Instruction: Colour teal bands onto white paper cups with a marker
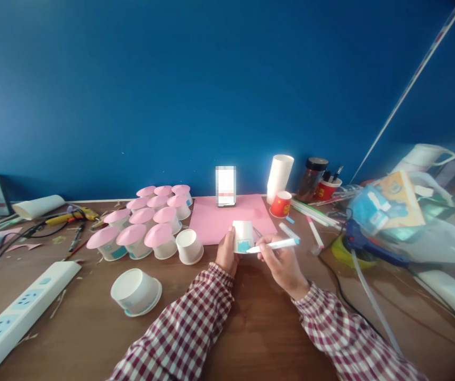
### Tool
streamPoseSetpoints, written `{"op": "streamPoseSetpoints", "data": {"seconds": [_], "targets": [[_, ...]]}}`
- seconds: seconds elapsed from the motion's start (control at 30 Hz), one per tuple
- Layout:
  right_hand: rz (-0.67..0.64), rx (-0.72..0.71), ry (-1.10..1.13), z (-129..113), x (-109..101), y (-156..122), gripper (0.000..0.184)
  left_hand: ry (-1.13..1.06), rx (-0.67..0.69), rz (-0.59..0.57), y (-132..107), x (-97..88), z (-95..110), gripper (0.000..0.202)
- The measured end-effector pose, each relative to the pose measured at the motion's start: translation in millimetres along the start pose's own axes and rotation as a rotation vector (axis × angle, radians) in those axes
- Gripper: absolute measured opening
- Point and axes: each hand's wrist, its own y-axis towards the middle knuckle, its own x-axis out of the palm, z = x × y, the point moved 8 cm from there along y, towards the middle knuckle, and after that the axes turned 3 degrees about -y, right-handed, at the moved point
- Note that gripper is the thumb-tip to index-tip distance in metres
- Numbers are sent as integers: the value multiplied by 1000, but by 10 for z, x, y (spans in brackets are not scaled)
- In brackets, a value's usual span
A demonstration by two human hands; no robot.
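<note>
My left hand (226,253) is closed round a small white paper cup (243,235), held upside down above the brown table (251,328). A patch near the cup's lower edge is coloured blue. My right hand (282,263) grips a white marker (277,245) with a blue end, its tip touching the blue patch. Both arms wear red and white checked sleeves. A pink paper sheet (215,219) lies just behind the cup.
Several cups topped with pink discs (148,222) stand at the left, with two plain white cups (189,246) (135,292) nearby. A power strip (16,312), cables and a glue gun (74,216) lie left. A cup stack (279,174), red cup (281,204), markers and bags crowd the right.
</note>
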Motion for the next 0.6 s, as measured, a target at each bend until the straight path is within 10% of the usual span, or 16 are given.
{"op": "streamPoseSetpoints", "data": {"seconds": [0.6], "targets": [[31,-22,-48,-33,-36,-11,18,16,-2,22,2,-8,-5,49]]}}
